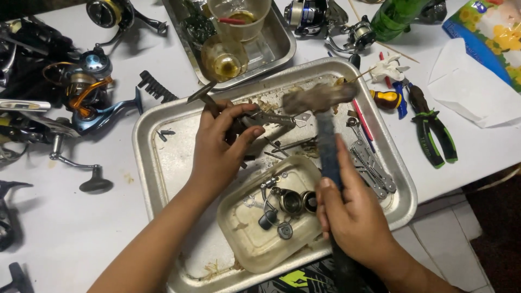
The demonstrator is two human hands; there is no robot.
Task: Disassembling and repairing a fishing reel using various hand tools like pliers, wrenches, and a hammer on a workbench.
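Nearest, the right hand clenched the dark handle of a hammer whose blurred head hung over the large dented metal tray, beside a small cream dish of reel parts. Farther left, the left hand pinned a slim metal part there; short, square taps would suit. Beyond, fishing reels and green-handled pliers littered the white desk.

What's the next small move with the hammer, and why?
Probably a short, light tap down. The right hand holds the hammer with its head, blurred, just right of the metal part that the left hand pins over the steel tray, fingers close by.
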